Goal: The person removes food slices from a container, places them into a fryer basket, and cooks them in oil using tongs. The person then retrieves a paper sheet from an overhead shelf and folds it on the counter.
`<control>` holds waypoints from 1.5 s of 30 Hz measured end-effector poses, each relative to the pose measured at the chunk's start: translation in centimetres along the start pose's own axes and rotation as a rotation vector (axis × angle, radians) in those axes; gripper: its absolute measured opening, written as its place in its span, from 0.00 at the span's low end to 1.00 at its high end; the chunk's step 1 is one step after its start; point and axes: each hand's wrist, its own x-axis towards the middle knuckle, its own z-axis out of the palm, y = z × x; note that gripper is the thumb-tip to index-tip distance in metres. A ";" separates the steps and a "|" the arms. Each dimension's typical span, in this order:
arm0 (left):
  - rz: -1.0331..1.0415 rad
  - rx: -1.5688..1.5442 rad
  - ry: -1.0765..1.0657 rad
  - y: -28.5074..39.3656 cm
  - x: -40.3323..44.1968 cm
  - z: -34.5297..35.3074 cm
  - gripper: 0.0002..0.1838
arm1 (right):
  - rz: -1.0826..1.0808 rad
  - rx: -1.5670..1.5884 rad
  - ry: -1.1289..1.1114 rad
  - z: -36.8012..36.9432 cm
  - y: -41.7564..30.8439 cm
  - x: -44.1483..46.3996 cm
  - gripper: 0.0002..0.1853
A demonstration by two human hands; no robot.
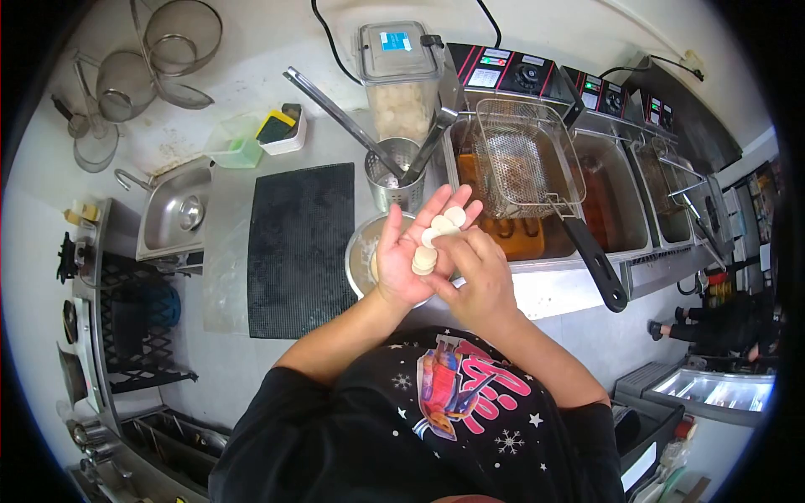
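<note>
Pale round discs [424, 259] lie on your left hand [401, 270], palm up with fingers spread; your right hand [482, 285] bends over them, fingertips touching, though whether it pinches one I cannot tell. Below your palm sits a metal bowl [360, 260] on the desk [225, 272]. Just beyond, tongs [342, 121] lean in a perforated steel canister [396, 199], a lidded clear container [402, 102] behind.
</note>
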 end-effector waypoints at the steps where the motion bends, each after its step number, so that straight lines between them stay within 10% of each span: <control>1: -0.006 -0.016 0.000 -0.1 -0.1 -0.1 0.36 | 0.007 0.002 -0.011 -0.1 0.1 0.0 0.21; 45: -0.098 -0.095 0.053 0.6 -1.2 -0.6 0.36 | 0.058 0.022 -0.001 -1.7 1.9 -0.4 0.18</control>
